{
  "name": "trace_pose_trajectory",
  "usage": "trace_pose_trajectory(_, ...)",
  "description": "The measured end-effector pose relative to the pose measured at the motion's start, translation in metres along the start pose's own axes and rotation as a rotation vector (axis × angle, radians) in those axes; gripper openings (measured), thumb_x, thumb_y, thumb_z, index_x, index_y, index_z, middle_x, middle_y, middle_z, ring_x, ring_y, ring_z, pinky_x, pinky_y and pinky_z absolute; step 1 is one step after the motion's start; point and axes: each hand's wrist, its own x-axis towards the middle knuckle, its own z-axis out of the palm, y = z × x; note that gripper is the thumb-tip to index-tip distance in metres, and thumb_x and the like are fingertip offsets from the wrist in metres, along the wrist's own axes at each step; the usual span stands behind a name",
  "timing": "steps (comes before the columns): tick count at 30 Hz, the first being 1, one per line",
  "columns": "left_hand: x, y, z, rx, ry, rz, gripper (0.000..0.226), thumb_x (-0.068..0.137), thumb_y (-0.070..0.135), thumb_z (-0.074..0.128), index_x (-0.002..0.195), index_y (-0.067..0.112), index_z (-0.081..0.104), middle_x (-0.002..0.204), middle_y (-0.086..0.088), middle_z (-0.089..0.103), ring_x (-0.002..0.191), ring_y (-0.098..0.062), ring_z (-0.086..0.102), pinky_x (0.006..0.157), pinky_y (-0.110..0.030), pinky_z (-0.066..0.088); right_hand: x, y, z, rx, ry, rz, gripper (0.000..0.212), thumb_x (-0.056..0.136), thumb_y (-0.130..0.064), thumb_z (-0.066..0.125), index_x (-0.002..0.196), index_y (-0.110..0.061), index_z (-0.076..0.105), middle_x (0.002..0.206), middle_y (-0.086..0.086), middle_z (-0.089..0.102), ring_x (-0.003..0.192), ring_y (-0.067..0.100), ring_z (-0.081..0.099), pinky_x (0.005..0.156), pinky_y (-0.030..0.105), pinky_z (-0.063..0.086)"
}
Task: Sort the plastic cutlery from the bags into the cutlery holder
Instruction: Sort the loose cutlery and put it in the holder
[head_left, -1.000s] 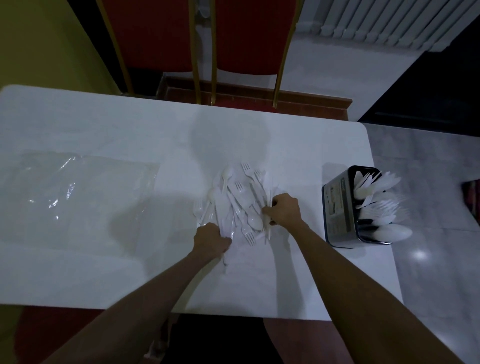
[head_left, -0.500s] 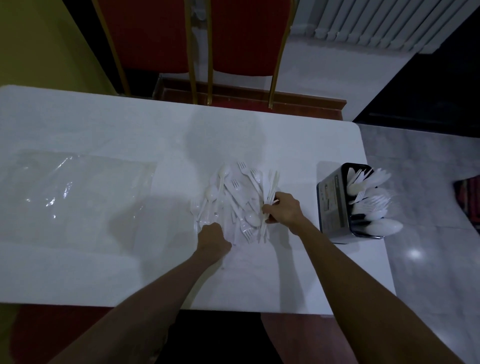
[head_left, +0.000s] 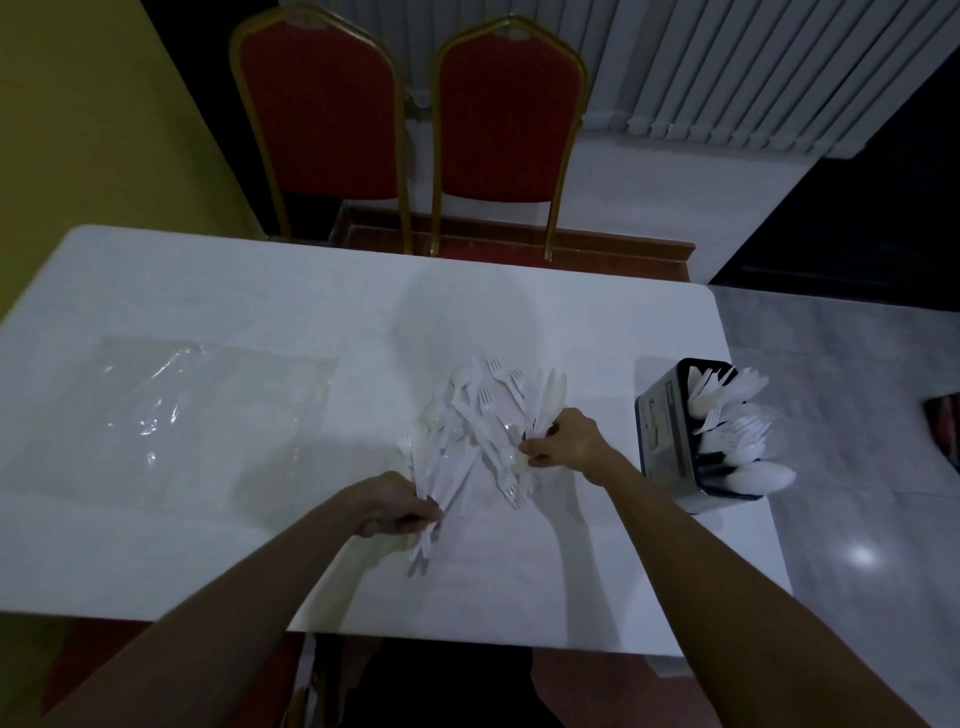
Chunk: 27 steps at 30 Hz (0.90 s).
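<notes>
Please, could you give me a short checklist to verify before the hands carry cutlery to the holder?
1. Left hand grips cutlery handles: ok.
2. Right hand pinches long pieces: ok.
3. Each hand holds one kind only: cannot tell.
4. Cutlery holder stands on the table: ok.
5. Free room in the holder: cannot tell.
6. Pile fully sorted: not ok.

Banquet hall: 2 red banquet chairs (head_left: 410, 119)
</notes>
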Motion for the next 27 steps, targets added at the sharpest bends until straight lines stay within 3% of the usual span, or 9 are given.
trace_pose_trajectory(2, -0.009, 0.005, -0.003, -0.045, -0.085, -0.022, 0.024, 0.079, 0.005, 0.074, 0.099, -0.006, 0.067, 0.089, -0.014, 0.067, 0.079, -0.017, 0.063, 0.068, -0.019, 0.058, -0.006, -0.005, -0.001, -0.017, 0.005, -0.027, 0.027, 0.073, -0.005, 0.082, 0.095, 0.001, 0.069, 0.087, 0.011, 0.069, 0.068, 0.014, 0.067, 0.055, 0.016, 0.056)
trace_pose_trajectory(4, -0.018, 0.012, -0.006, -0.067, -0.135, -0.007, 0.021, 0.086, 0.003, 0.065, 0.107, -0.002, 0.065, 0.089, -0.009, 0.066, 0.078, -0.01, 0.062, 0.06, -0.012, 0.055, -0.009, -0.007, -0.004, -0.019, 0.015, -0.062, 0.03, 0.071, -0.008, 0.083, 0.097, 0.001, 0.069, 0.088, 0.011, 0.069, 0.07, 0.013, 0.066, 0.057, 0.016, 0.056)
trace_pose_trajectory(9, -0.022, 0.034, -0.011, -0.171, -0.124, 0.101, 0.02, 0.089, 0.007, 0.062, 0.108, 0.003, 0.066, 0.09, -0.002, 0.068, 0.069, -0.002, 0.064, 0.064, -0.011, 0.053, -0.024, -0.011, -0.017, -0.014, 0.043, -0.091, 0.03, 0.072, -0.014, 0.083, 0.097, -0.002, 0.071, 0.083, 0.003, 0.069, 0.072, 0.01, 0.067, 0.056, 0.012, 0.053)
trace_pose_trajectory(13, -0.024, 0.069, -0.001, -0.259, -0.088, 0.275, 0.028, 0.088, 0.008, 0.064, 0.113, -0.004, 0.063, 0.112, -0.014, 0.066, 0.095, -0.016, 0.063, 0.073, -0.014, 0.056, -0.037, -0.014, -0.039, 0.114, 0.114, -0.094, 0.031, 0.067, -0.016, 0.087, 0.09, 0.0, 0.075, 0.09, 0.015, 0.074, 0.086, 0.024, 0.072, 0.08, 0.03, 0.059)
trace_pose_trajectory(16, -0.031, 0.105, 0.016, -0.239, 0.001, 0.425, 0.027, 0.087, 0.006, 0.064, 0.111, -0.007, 0.063, 0.107, -0.016, 0.064, 0.09, -0.017, 0.061, 0.071, -0.013, 0.056, -0.053, -0.02, -0.061, 0.148, 0.174, -0.123, 0.016, 0.069, -0.014, 0.085, 0.077, -0.004, 0.075, 0.073, 0.005, 0.075, 0.072, 0.014, 0.073, 0.067, 0.02, 0.057)
trace_pose_trajectory(18, -0.033, 0.13, 0.029, -0.24, 0.039, 0.516, 0.024, 0.085, 0.008, 0.067, 0.107, -0.004, 0.067, 0.107, -0.015, 0.066, 0.093, -0.019, 0.063, 0.078, -0.017, 0.056, -0.065, -0.027, -0.081, 0.12, 0.246, -0.169, 0.011, 0.071, -0.014, 0.084, 0.07, -0.011, 0.073, 0.063, -0.004, 0.072, 0.061, 0.009, 0.07, 0.058, 0.015, 0.054)
trace_pose_trajectory(22, -0.04, 0.181, 0.062, -0.329, 0.102, 0.627, 0.017, 0.078, 0.011, 0.075, 0.093, 0.004, 0.073, 0.099, -0.015, 0.071, 0.095, -0.025, 0.068, 0.088, -0.031, 0.055, -0.085, -0.032, -0.136, 0.129, 0.429, -0.245, 0.019, 0.07, -0.017, 0.085, 0.082, -0.007, 0.076, 0.079, 0.006, 0.076, 0.071, 0.017, 0.074, 0.071, 0.03, 0.061)
trace_pose_trajectory(27, -0.044, 0.225, 0.121, -0.325, 0.1, 0.708, 0.012, 0.073, 0.011, 0.079, 0.084, 0.01, 0.075, 0.094, -0.013, 0.073, 0.091, -0.026, 0.071, 0.086, -0.035, 0.057, -0.114, -0.016, -0.208, 0.174, 0.617, -0.314, 0.01, 0.072, -0.013, 0.082, 0.08, -0.012, 0.076, 0.078, 0.007, 0.075, 0.071, 0.016, 0.073, 0.07, 0.028, 0.06)
